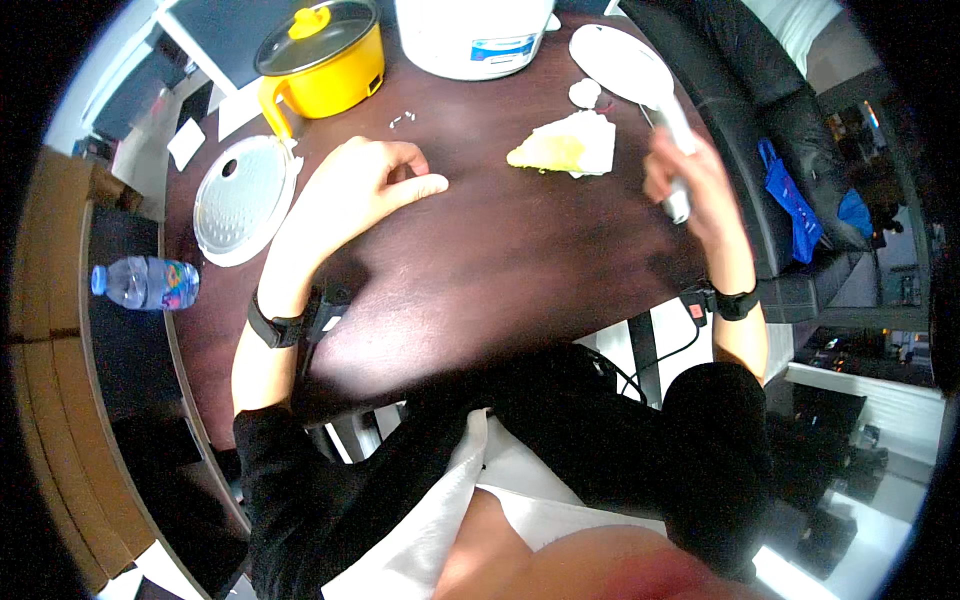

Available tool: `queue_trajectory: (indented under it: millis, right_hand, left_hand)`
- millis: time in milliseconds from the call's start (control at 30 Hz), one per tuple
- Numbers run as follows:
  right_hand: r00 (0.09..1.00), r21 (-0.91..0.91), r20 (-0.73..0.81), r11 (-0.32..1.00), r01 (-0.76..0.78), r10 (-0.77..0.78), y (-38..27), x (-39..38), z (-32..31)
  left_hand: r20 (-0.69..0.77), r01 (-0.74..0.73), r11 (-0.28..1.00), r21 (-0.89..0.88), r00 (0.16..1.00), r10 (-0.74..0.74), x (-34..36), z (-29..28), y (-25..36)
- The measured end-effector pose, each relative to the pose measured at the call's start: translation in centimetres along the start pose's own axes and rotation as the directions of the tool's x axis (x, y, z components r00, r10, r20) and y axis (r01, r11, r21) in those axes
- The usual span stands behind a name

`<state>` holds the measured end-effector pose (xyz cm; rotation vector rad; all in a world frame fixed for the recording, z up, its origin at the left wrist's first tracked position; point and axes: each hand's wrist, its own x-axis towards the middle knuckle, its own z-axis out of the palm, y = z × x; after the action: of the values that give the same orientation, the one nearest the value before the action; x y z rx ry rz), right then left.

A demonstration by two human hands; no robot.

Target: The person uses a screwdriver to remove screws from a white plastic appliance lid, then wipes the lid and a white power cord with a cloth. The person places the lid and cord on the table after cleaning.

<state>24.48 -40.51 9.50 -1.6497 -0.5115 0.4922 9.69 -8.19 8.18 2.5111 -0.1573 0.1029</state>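
Note:
My right hand (695, 180) is closed around the light-coloured handle (677, 205) of a long white utensil, blurred by motion. The handle runs up toward a white oval piece (620, 62) at the table's far right; whether the two are joined I cannot tell. Left of this hand lies a pale yellow wedge (560, 148) with a white side, perhaps a slice of cake. A small white lump (584, 93) sits just beyond it. My left hand (372, 185) hovers at or rests on the table, fingers loosely bent and thumb apart, holding nothing.
A yellow pot (335, 80) with a dark lid stands far left, beside a white container (470, 35). Left of my left hand lies a round, perforated grey-white disc (240, 200). A water bottle (150, 283) is past the left edge. A black sofa (740, 120) flanks the right.

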Motion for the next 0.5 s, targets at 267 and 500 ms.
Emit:
queue_trajectory:
  millis: [267, 500]
  right_hand:
    - [0.905, 0.650, -0.425, 0.701, 0.292, 0.017, 2.2, 4.6, -11.6]
    - [0.919, 0.697, -0.324, 0.714, 0.071, 0.225, 8.9, 6.7, -18.5]
  left_hand:
    - [0.080, -0.269, 0.959, 0.084, 0.962, 0.263, 14.7, 3.7, 3.0]
    - [0.150, -0.291, 0.914, 0.283, 0.955, 0.257, 26.6, 9.5, 3.7]
